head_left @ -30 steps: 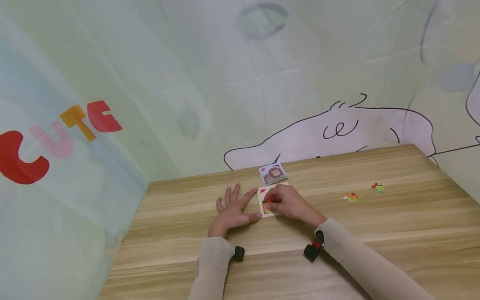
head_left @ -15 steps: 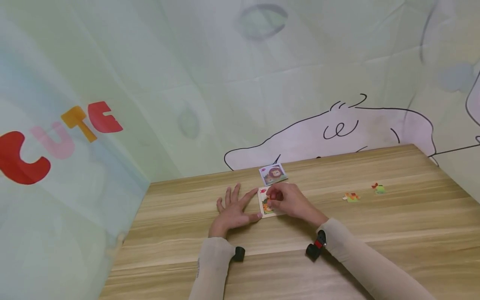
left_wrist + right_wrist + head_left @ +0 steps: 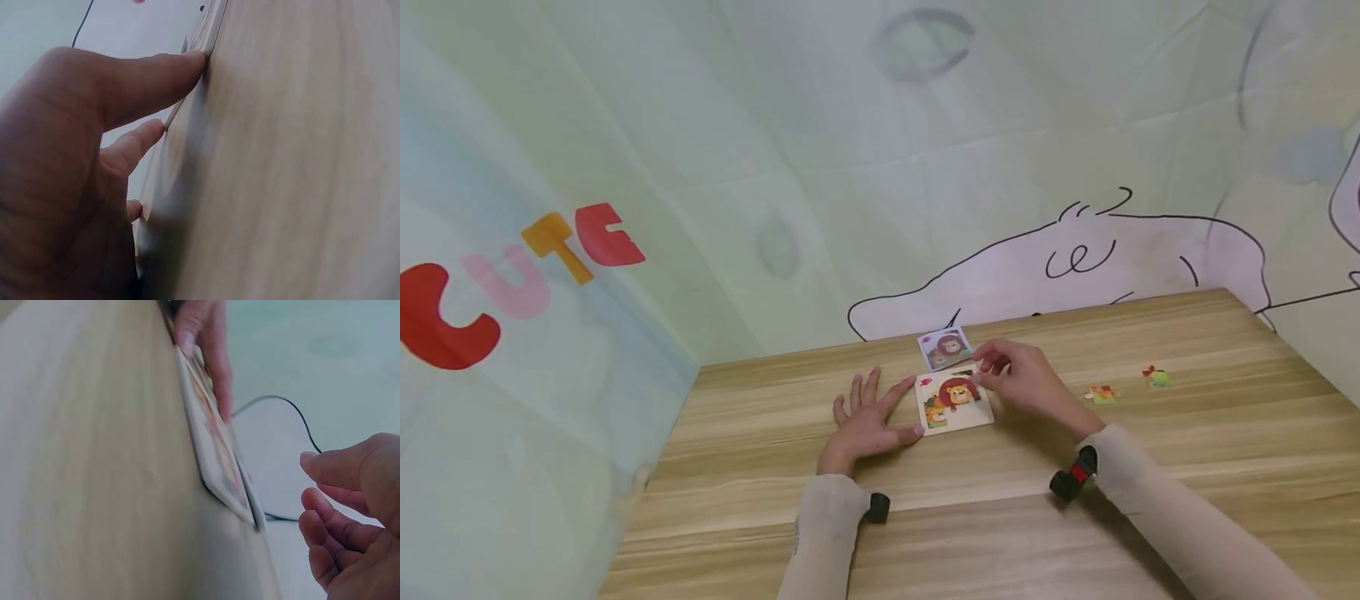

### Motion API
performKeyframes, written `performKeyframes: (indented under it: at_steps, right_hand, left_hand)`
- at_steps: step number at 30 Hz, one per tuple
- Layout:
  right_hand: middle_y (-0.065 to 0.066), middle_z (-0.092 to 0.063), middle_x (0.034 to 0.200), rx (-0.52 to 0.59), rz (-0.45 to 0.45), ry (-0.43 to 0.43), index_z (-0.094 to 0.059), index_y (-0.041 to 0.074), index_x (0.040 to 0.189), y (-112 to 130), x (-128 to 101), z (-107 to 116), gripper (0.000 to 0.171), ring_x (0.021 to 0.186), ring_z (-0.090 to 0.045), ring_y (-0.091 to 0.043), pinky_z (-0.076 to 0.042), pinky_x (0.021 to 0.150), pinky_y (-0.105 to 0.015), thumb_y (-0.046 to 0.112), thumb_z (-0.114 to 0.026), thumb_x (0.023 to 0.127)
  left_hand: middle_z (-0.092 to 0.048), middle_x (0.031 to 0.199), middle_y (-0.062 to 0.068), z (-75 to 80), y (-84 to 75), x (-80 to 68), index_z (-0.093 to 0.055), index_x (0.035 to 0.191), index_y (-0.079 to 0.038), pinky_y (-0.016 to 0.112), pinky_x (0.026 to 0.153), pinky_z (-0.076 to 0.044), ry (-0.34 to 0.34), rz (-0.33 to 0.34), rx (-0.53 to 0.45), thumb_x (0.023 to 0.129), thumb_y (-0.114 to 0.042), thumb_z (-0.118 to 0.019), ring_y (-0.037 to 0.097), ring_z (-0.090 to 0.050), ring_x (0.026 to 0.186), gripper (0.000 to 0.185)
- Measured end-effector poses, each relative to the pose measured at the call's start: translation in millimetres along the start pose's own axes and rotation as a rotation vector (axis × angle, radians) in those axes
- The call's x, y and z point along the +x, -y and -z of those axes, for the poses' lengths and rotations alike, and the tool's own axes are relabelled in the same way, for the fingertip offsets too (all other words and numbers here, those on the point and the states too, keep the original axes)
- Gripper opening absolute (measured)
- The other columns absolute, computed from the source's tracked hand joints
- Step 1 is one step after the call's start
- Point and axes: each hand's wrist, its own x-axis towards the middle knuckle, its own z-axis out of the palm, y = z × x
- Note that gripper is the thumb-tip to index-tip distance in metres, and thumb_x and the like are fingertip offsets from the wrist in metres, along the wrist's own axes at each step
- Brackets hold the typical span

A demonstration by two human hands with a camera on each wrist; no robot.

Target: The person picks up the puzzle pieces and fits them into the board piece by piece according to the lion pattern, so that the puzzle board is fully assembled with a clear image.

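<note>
Near the middle of the frame, the lion puzzle board [image 3: 956, 403] lies flat on the wooden tabletop [image 3: 1187, 450]. The left hand [image 3: 863, 421] rests flat beside it, fingers straight, thumb and forefinger touching the board's left edge. The right hand [image 3: 1026, 379] hovers at the board's upper right corner, its grip loosely apart and holding nothing. A small lion card [image 3: 946, 347] lies just above; two loose pieces [image 3: 1103, 393] sit further right.
</note>
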Motion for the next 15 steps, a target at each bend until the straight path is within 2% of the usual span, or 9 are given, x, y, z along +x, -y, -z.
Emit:
performKeyframes:
  at_steps: [7,15]
  right_hand:
    - [-0.004,-0.069,0.092,-0.025,0.019,-0.086,-0.070,0.006,0.115,-12.8,-3.7,28.8,0.028,0.082,-0.060,-0.019,-0.047,0.067,-0.029,0.019,-0.076,0.091]
    - [-0.005,-0.070,0.095,-0.069,-0.035,-0.097,-0.070,0.007,0.115,-22.7,-11.9,51.1,0.027,0.086,-0.060,-0.020,-0.048,0.073,-0.031,0.021,-0.074,0.092]
  left_hand:
    - [0.001,0.169,0.011,-0.6,1.1,0.1,-0.033,0.155,-0.043,0.073,0.112,0.007,0.000,0.002,0.000,0.083,-0.059,-0.067,0.043,0.012,0.153,0.082]
    - [0.001,0.170,0.011,0.2,0.9,-0.8,-0.033,0.155,-0.043,0.073,0.112,0.007,-0.002,0.000,-0.002,0.083,-0.060,-0.067,0.043,0.012,0.153,0.082]
